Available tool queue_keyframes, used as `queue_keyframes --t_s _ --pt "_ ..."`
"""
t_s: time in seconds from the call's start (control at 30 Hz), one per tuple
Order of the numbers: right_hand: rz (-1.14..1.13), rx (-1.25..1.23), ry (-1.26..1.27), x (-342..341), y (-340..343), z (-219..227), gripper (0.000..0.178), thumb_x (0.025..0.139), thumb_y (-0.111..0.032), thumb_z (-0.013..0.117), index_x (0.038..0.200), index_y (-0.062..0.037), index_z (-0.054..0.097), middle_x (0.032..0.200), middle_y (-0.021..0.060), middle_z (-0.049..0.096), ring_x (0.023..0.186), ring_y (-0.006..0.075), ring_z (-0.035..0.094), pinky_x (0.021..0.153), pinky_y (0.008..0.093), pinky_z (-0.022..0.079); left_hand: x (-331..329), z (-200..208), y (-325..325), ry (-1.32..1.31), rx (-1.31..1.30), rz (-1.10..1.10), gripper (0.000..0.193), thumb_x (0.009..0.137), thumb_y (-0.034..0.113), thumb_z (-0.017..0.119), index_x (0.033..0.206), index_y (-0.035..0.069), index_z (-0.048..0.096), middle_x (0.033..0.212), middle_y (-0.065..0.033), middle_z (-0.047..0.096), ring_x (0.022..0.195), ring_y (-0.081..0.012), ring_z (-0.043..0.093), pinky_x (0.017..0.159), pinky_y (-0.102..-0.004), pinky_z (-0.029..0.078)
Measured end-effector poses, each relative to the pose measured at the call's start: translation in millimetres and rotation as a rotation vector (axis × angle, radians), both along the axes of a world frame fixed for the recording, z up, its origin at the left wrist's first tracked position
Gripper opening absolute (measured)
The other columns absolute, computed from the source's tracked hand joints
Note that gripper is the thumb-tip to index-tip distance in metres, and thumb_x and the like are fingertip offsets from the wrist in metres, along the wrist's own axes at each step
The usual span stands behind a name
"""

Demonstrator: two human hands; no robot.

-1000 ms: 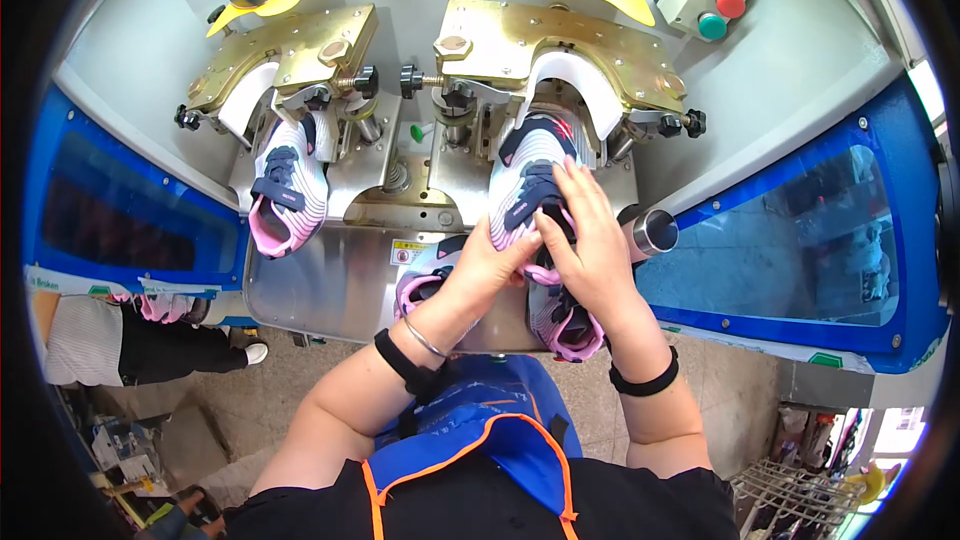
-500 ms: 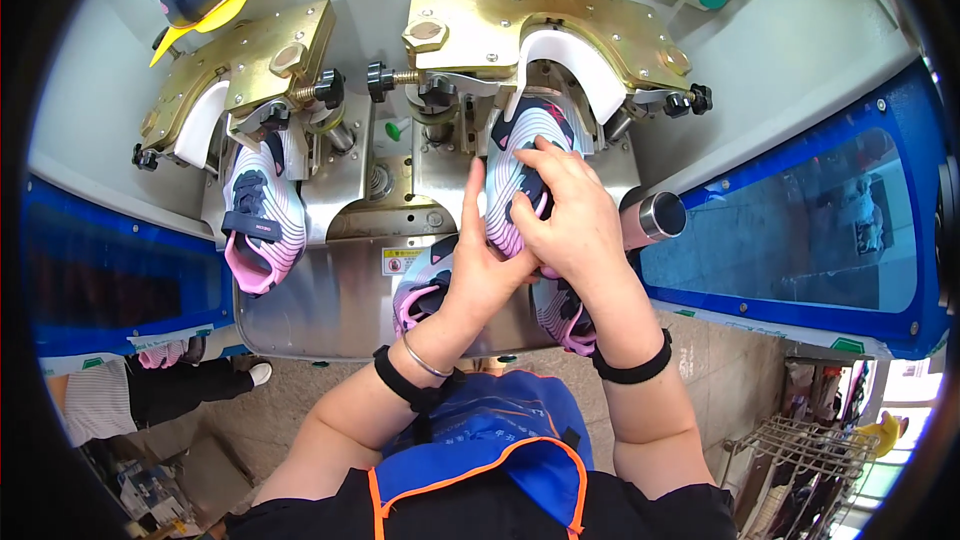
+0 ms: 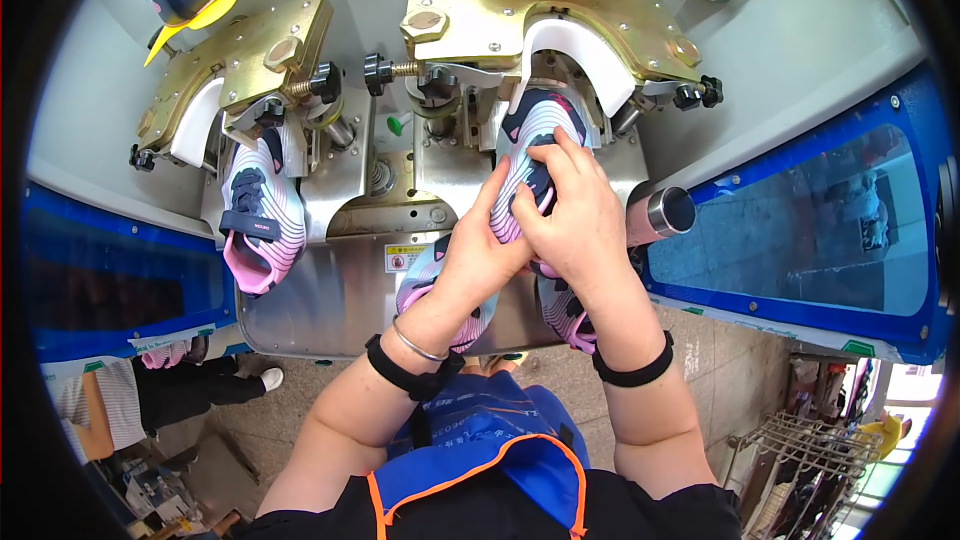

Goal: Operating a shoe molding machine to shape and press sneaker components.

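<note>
A striped sneaker upper (image 3: 516, 172) in white, pink and navy points toe-first under the white curved pad (image 3: 590, 52) of the right-hand brass clamp (image 3: 480, 20). My left hand (image 3: 480, 248) grips its heel end from the left, thumb and fingers along the side. My right hand (image 3: 578, 208) closes on it from the right, fingertips bent over the tongue area. Part of the heel is hidden by both hands. Beneath my wrists lie two more such uppers, one on the left (image 3: 424, 270) and one on the right (image 3: 562, 312), partly covered by my arms.
Another upper (image 3: 262, 208) sits in the left clamp station. A pink cylinder with a metal end (image 3: 668, 212) stands right of my right hand. Black adjusting knobs (image 3: 378, 74) stick out from the clamps. Blue-framed side panels (image 3: 800, 230) flank the steel tray (image 3: 330, 305).
My view has shifted slightly. Both hands stay on the same upper with nearly the same hold. At the lower left, the other person's arm now shows.
</note>
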State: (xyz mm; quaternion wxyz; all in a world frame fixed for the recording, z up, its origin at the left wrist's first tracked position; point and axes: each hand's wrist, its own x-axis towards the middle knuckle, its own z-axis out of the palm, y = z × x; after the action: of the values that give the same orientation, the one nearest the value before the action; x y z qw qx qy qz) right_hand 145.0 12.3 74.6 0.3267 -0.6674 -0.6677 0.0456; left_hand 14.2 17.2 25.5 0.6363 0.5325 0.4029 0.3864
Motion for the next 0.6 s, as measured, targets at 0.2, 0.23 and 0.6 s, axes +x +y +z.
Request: queue_keyframes --t_s 0.2,0.23,0.6 --pt "0.091 0.105 0.014 -1 10 9 0.041 0.077 -0.023 0.066 0.114 -0.0069 0.065 0.128 0.0235 0.059 0.115 0.0401 0.058 0.099 0.0429 0.046 11 -11 8 0.026 0.354 0.177 0.086 0.081 0.012 0.071 0.152 0.002 0.024 0.108 -0.0175 0.066 0.078 -0.0138 0.067 0.067 -0.0267 0.055" --pt "0.061 0.058 -0.04 0 10 5 0.042 0.077 -0.023 0.065 0.115 -0.0069 0.065 0.128 0.0234 0.059 0.117 0.0405 0.057 0.102 0.0436 0.045 7 3 2 -0.048 0.046 0.076 0.086 0.081 0.011 0.07 0.153 0.003 0.023 0.106 -0.0175 0.066 0.073 -0.0136 0.066 0.062 -0.027 0.055" --pt "0.054 -0.005 -0.07 4 8 4 0.042 0.078 -0.024 0.063 0.115 -0.0053 0.065 0.13 0.0236 0.058 0.12 0.0452 0.053 0.106 0.0471 0.042 12 -10 -1 0.027 0.027 0.093 0.086 0.081 0.012 0.071 0.152 0.002 0.025 0.113 -0.0191 0.064 0.085 -0.0151 0.065 0.073 -0.0289 0.055"
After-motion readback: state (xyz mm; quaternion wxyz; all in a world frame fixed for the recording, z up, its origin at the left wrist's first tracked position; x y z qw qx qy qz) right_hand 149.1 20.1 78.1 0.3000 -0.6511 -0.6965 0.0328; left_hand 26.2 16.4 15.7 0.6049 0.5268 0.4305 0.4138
